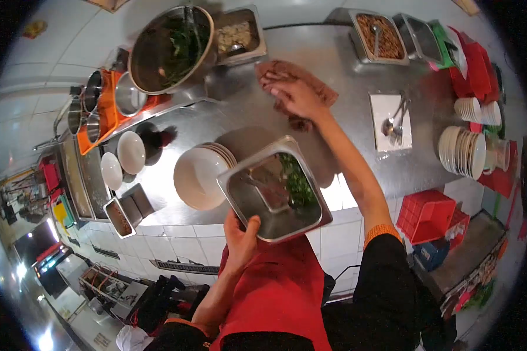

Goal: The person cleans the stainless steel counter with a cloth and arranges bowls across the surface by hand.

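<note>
My left hand (242, 241) grips the near rim of a steel food pan (249, 196), thumb over the edge, holding it tilted at the front of the counter. Chopped greens (297, 181) lie along the pan's right side; the rest of its bottom is mostly bare metal. Further back, my right hand (298, 98) presses a brown cloth (319, 89) against the steel counter (240, 120), its fingers bunched into the fabric. A stack of white bowls (196, 178) stands just left of the pan.
At the back stand a large pot of leafy greens (184, 50), a pan of pale chopped food (237, 35) and a pan of peanuts (380, 38). Spoons and a fork (397, 123) lie on a white sheet. Stacked plates (462, 152) are at right, a red crate (424, 216) below.
</note>
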The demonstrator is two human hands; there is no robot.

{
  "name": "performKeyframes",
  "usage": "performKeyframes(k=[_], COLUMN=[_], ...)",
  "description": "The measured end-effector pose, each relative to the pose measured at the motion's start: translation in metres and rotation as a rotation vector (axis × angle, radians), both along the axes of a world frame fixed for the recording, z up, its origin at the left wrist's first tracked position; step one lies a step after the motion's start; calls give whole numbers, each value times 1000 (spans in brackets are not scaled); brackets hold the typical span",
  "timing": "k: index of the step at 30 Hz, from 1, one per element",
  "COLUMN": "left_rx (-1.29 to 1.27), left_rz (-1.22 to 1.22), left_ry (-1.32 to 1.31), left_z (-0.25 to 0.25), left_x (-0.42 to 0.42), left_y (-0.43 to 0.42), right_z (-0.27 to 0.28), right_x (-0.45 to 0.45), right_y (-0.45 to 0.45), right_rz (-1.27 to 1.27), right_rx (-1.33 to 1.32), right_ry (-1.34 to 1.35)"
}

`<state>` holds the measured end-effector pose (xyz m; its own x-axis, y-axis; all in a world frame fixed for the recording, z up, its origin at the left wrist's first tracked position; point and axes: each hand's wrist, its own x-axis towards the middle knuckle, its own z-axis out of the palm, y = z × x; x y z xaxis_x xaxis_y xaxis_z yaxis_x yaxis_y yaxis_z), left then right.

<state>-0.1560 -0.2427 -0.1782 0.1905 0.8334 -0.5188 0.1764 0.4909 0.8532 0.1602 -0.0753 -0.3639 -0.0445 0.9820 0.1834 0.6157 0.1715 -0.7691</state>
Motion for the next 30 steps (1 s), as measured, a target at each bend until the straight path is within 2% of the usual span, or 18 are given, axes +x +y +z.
performKeyframes(k=[1, 2, 3, 5, 8, 10, 12, 14, 16, 17, 18, 20, 21, 23, 26, 27, 30], left_rx=[-17, 26, 72, 165, 256, 371, 293, 259, 299, 341, 345, 299, 290, 249, 136, 135, 237], left_rz=[-7, -2, 2, -1, -27, -51, 10, 4, -4, 0, -18, -25, -51, -47, -64, -58, -279], left_ry=[2, 7, 8, 12, -9, -52, -175, -285, -240, -186, -176, -90, -82, -356, -226, -259, -193], left_z=[-1, -3, -5, -14, -41, -75, -106, -108, -118, -123, -129, -142, -142, -134, -131, -128, -100], left_x=[6, 12, 20, 41, 80, 107, 140, 171, 196, 205, 211, 217, 217, 223, 202, 187, 134], left_y=[4, 9, 15, 27, 55, 81, 105, 126, 148, 160, 173, 189, 189, 187, 175, 159, 102], right_z=[0, 0, 0, 7, 25, 41, 28, 22, 11, -11, 21, 26, 29, 28, 27, 28, 5], right_x=[-16, -33, -50, -79, -117, -123, -129, -122, -112, -95, -87, -67, -67, -85, -103, -102, -81], right_y=[-19, -46, -76, -136, -212, -231, -264, -288, -296, -297, -273, -233, -217, -204, -231, -250, -307], right_rz=[41, 30, -126, -313, 115, 231, 221, 19, -274, -314, -498, -662, -743, -795, -786, -828, -1053], right_rx=[219, 200, -227, -658, -455, -114, -127, -93, -67, -44, -63, -70, -97, -117, -147, -200, -277], right_ry=[22, 26, 502, 970, -190, 11, 28, 136, 85, -77, -58, -158, -235, -256, -239, -278, -285])
